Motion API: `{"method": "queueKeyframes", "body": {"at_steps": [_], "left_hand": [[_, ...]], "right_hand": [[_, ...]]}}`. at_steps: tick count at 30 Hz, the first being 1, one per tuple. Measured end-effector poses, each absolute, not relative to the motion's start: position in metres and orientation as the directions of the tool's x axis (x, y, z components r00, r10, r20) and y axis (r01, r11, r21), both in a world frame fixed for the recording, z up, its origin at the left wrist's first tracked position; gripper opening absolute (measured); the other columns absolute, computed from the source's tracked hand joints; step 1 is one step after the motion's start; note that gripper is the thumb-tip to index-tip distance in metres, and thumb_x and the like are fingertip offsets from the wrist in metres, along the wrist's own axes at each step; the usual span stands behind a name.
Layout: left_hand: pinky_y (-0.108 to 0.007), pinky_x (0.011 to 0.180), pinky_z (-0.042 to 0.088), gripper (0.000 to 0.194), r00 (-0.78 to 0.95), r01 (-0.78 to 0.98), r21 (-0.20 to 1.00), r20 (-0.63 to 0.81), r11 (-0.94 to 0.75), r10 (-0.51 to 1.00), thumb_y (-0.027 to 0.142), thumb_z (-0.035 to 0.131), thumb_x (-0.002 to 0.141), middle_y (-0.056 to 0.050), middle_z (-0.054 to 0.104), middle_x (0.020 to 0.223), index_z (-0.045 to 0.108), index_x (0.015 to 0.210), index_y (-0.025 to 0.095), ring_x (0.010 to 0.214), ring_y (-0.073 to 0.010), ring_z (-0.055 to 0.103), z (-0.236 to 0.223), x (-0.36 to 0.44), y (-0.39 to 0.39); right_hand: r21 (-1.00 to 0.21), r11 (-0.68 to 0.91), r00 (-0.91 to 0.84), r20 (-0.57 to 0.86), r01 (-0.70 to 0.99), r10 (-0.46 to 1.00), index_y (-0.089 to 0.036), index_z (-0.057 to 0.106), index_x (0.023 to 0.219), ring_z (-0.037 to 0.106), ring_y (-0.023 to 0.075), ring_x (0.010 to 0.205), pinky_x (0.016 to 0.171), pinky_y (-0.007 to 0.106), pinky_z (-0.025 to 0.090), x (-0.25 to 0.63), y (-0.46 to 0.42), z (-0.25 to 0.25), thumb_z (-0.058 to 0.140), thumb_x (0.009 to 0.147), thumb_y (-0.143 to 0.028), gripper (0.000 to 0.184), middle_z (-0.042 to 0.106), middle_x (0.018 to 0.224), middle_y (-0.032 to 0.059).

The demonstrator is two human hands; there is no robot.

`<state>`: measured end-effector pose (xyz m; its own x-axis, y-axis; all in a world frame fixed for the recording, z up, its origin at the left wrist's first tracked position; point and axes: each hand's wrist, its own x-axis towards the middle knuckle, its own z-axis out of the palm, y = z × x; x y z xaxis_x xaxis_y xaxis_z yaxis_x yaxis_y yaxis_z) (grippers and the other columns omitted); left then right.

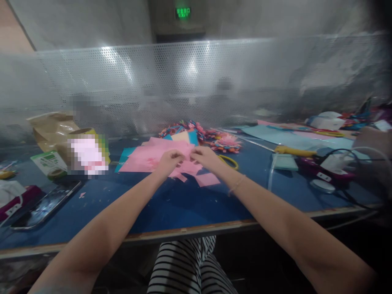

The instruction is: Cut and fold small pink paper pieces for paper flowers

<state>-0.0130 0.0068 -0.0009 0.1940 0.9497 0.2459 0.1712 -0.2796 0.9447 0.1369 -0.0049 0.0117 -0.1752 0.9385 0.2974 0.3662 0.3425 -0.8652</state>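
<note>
Left hand (pixel 170 160): fingers curled, thumb and fingertips drawn close over the front of the pink paper; whether a piece is clamped between them, cannot tell.

Right hand (pixel 204 157): mirrors the left, fingertips bent inward, a small gap between the two hands; its grip likewise cannot be told. Bracelet (pixel 237 185) on the wrist.

Handling, as judged: thin paper asks for a light pinch, fingertips near the edge, both hands level. Any fold is best lined up edge to edge before pressing, then run flat with a thumb. A firm pull would risk creasing or tearing.

Pink paper (pixel 147 153): loose, overlapping sheets, beneath and beside the hands, at the middle of the table (pixel 196 212). Best squared up, so that single pieces lift cleanly.

Pink square (pixel 207 179): flat, just below the right hand; best kept out from under the forearm.

Blue sheet (pixel 124 157): partly under the pink, left edge showing.

Paper cluster (pixel 228 142): many-coloured folded pieces, behind the hands.

Yellow loop (pixel 229 161): beside the right wrist, partly hidden; a possible snag for the sleeve-free arm.

Phone (pixel 47 204): left, well apart.

Power strip (pixel 318 167): far right, with cables.
</note>
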Motion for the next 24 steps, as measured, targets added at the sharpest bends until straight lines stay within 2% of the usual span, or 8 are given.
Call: {"method": "queueKeyframes", "body": {"at_steps": [8,12,20,24], "left_hand": [[-0.023,0.053,0.047,0.009,0.204,0.134,0.915,0.349,-0.38,0.914,0.015,0.053,0.057,0.001,0.054,0.06,0.048,0.064,0.014,0.059,-0.009,0.053,-0.004,-0.013,0.009],[-0.023,0.053,0.046,0.009,0.194,0.116,0.929,0.326,-0.352,0.925,0.013,0.054,0.056,0.002,0.053,0.058,0.048,0.063,0.014,0.056,-0.0083,0.052,-0.004,-0.011,0.008],[-0.023,0.053,0.046,0.01,0.168,0.122,0.939,0.3,-0.322,0.939,0.012,0.057,0.055,0.002,0.053,0.053,0.048,0.059,0.014,0.051,-0.0076,0.051,-0.001,-0.008,0.004],[-0.024,0.053,0.047,0.008,0.182,0.12,0.951,0.262,-0.286,0.948,0.009,0.054,0.055,0.001,0.055,0.055,0.051,0.062,0.013,0.053,-0.0082,0.053,-0.002,-0.007,0.005]], "right_hand": [[-0.912,0.338,-0.198,0.296,0.233,0.935,-0.015,0.045,0.057,0.052,0.0068,0.055,0.062,0.023,0.049,0.133,-0.003,0.007,0.047,0.064,-0.012,0.008,0.048,0.055,-0.0034],[-0.907,0.355,-0.157,0.326,0.225,0.932,-0.014,0.048,0.062,0.052,0.0073,0.056,0.059,0.023,0.048,0.134,0.0,0.005,0.05,0.06,-0.013,0.003,0.05,0.058,-0.003],[-0.951,0.28,-0.103,0.267,0.131,0.958,-0.013,0.051,0.067,0.052,0.0077,0.055,0.057,0.023,0.045,0.137,0.004,0.0,0.057,0.054,-0.019,0.015,0.053,0.059,-0.0014],[-0.939,0.311,-0.116,0.296,0.147,0.948,-0.012,0.048,0.063,0.048,0.007,0.052,0.054,0.023,0.042,0.138,0.004,0.0,0.059,0.053,-0.021,0.017,0.049,0.055,-0.0025]]}}
